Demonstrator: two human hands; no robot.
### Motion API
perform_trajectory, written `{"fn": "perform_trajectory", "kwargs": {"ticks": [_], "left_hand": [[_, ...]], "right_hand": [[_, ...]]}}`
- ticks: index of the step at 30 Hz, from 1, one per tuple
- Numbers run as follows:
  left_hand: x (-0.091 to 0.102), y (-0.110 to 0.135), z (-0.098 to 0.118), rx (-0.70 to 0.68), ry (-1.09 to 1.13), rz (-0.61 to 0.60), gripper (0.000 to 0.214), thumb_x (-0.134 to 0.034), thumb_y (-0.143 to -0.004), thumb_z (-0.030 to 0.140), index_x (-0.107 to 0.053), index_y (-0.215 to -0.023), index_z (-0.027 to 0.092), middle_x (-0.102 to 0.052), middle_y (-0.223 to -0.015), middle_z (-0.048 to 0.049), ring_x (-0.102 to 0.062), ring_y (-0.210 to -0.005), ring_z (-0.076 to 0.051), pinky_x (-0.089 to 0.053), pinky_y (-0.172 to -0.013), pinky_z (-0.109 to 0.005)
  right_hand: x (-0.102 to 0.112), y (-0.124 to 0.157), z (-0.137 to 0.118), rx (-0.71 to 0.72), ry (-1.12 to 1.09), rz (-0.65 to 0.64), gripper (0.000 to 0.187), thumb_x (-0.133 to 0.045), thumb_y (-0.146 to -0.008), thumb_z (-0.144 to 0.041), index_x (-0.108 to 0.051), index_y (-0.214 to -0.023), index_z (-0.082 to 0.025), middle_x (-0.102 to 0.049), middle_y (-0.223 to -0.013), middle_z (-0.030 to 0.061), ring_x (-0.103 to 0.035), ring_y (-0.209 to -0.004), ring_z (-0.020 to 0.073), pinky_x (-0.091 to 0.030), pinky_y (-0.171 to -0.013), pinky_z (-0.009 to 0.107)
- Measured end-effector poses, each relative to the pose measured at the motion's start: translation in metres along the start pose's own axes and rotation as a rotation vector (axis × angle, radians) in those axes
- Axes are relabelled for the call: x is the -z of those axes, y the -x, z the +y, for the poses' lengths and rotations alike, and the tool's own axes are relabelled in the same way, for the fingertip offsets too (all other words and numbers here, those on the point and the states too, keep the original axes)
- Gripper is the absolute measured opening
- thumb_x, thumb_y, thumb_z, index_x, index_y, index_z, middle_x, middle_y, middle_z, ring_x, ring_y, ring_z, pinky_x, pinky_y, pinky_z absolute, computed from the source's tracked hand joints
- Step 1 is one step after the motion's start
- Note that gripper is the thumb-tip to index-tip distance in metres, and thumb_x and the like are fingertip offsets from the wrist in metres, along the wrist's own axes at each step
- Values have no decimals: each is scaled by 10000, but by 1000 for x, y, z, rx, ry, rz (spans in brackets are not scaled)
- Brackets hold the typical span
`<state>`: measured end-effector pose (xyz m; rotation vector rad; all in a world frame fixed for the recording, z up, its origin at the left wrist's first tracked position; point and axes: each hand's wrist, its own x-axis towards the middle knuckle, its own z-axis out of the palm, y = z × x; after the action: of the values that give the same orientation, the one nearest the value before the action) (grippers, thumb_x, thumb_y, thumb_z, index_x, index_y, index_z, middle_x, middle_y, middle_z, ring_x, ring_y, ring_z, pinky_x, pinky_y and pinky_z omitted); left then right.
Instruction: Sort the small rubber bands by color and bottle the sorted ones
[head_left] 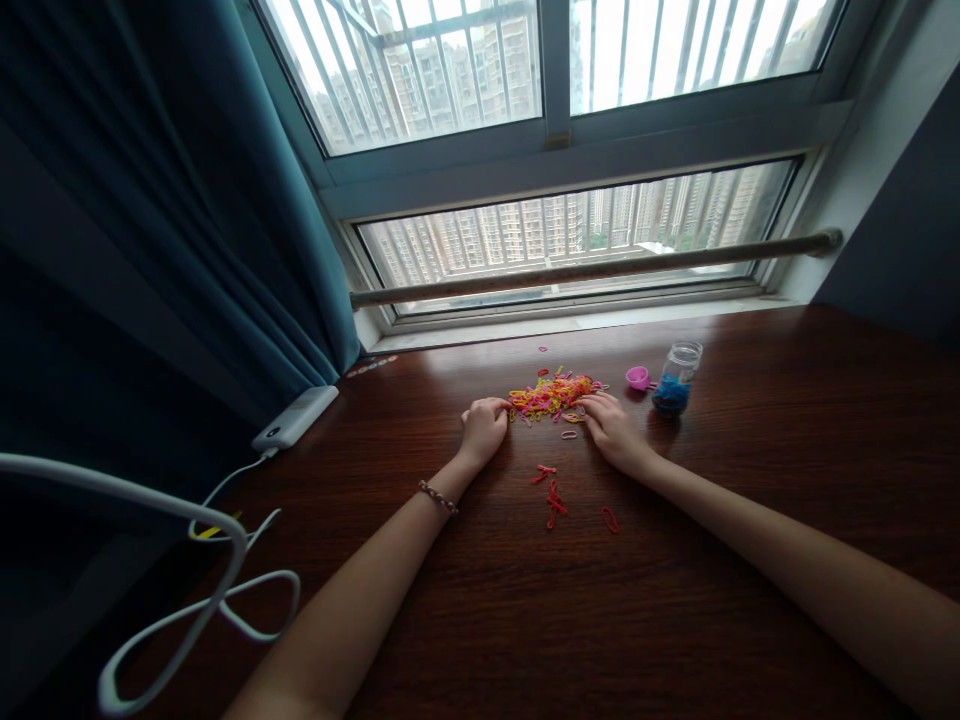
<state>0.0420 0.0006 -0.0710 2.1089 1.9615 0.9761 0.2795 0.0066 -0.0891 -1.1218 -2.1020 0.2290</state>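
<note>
A heap of small coloured rubber bands (551,395), mostly yellow, pink and red, lies on the dark wooden table (675,600). My left hand (482,425) rests at the heap's left edge with its fingers curled under. My right hand (611,425) lies at the heap's right edge, fingertips touching the bands; the fingers look bent together. Several red bands (553,495) lie loose between my forearms, nearer to me. A small clear jar (677,378) with blue bands inside stands to the right of my right hand, its pink lid (637,377) beside it.
A white power bank (294,417) lies at the table's left edge with a white cable (225,590) looping toward me. A teal curtain (187,200) hangs on the left. A window with a rail (592,268) runs along the back.
</note>
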Motion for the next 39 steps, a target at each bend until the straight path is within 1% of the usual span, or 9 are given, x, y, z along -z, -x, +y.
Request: {"fn": "perform_trajectory", "kwargs": {"ticks": [4,8,11,16,20,25,29,34,39], "left_hand": [[-2,0,-1,-43,14,21,230,-466,-766,148,-677,-833,208,-658,-934,-35,-558,-913,-188,-417,-843,-321],[-1,2,0,-109,42,125,233,-452,-773,121,-655,-872,181,-633,-940,-53,-546,-918,-183,-416,-868,-311],[2,4,5,-151,78,198,232,-459,-776,116,-616,-940,162,-595,-991,-70,-534,-951,-179,-413,-888,-304],[3,6,10,-209,187,241,150,-530,-756,150,-586,-895,157,-574,-951,-62,-553,-876,-163,-475,-775,-284],[2,6,10,-245,242,247,67,-517,-777,173,-583,-777,157,-585,-845,-46,-564,-770,-145,-492,-672,-261],[1,8,9,-322,214,179,106,-494,-811,215,-586,-800,164,-614,-804,-39,-576,-731,-140,-483,-673,-265],[1,13,14,-499,142,74,140,-468,-834,231,-586,-859,160,-636,-815,-52,-581,-753,-143,-465,-715,-274],[6,20,24,-791,-35,-93,184,-420,-854,226,-598,-872,182,-631,-797,-45,-552,-766,-144,-428,-737,-288],[11,21,27,-875,-47,-117,182,-441,-844,248,-615,-878,204,-622,-802,-43,-523,-751,-143,-410,-709,-287]], "right_hand": [[-2,2,-1,-25,125,-110,378,-409,-843,-291,-498,-1199,-202,-457,-1281,81,-294,-1223,267,-273,-988,475],[-1,2,-5,-52,184,-206,413,-396,-848,-382,-466,-1235,-256,-397,-1339,49,-261,-1236,300,-243,-976,520],[-2,2,-6,-67,187,-226,419,-382,-855,-387,-445,-1250,-265,-408,-1333,33,-249,-1245,301,-223,-978,539],[-3,1,-2,-55,126,-169,409,-401,-847,-339,-478,-1228,-211,-451,-1299,55,-285,-1239,272,-246,-997,492],[2,-1,0,-45,-88,-23,323,-409,-834,-253,-591,-1092,-182,-563,-1167,83,-442,-1139,216,-335,-978,395],[9,-1,4,-197,-358,112,229,-515,-765,-240,-653,-937,-176,-660,-958,74,-605,-893,203,-469,-828,346],[7,-1,8,-305,-481,152,225,-558,-731,-254,-658,-908,-159,-678,-909,77,-632,-828,204,-498,-773,341],[8,-1,7,-302,-494,176,237,-544,-736,-260,-667,-911,-160,-676,-926,80,-631,-826,204,-498,-761,335],[13,-1,1,-301,-504,183,253,-519,-747,-274,-671,-911,-156,-679,-909,80,-628,-817,201,-488,-757,332]]}}
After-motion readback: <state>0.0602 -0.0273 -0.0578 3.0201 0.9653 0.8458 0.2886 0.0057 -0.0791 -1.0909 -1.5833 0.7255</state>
